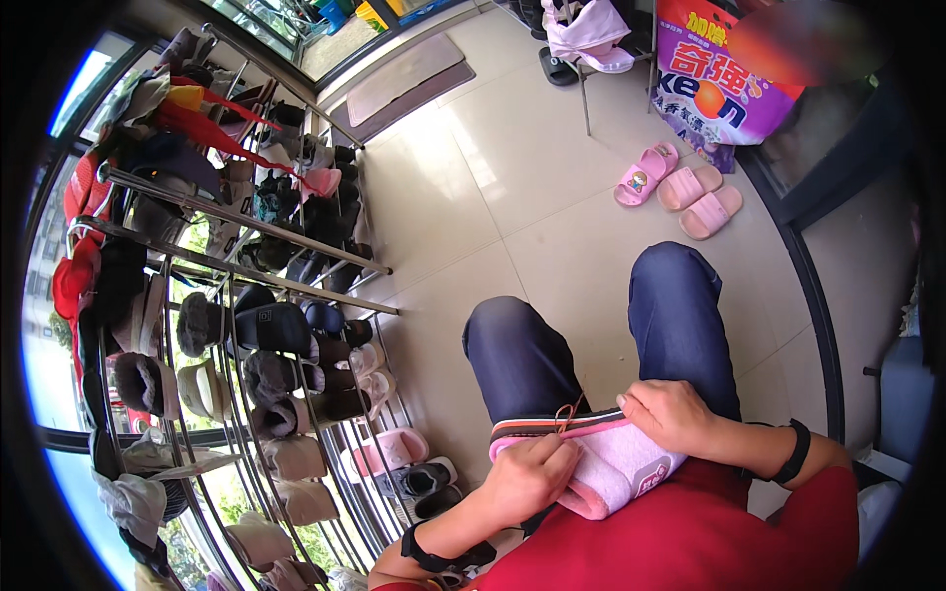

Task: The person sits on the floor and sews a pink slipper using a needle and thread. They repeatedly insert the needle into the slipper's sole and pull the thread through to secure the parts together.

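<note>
A pink plush slipper [613, 455] lies across my lap, turned on its side, with a light patch on its upper. Along its far edge runs a sole striped in dark, white and orange. My right hand [674, 418] is closed round the right end, thumb on the striped edge. At the left part, my left hand [533, 475] is closed with its fingertips pinched together against the slipper. A thin brown thread [566, 414] loops up from the sole just beyond those fingertips. Whether the left fingers also pinch the thread or a small tool is hidden.
Metal shoe racks [246, 258] full of shoes stand at my left. Several pink slides [688, 187] lie on the tiled floor [448, 212] ahead. Beyond them are a large purple-and-red bag [717, 84], a chair [588, 59] with pink cloth, and a doormat [409, 84].
</note>
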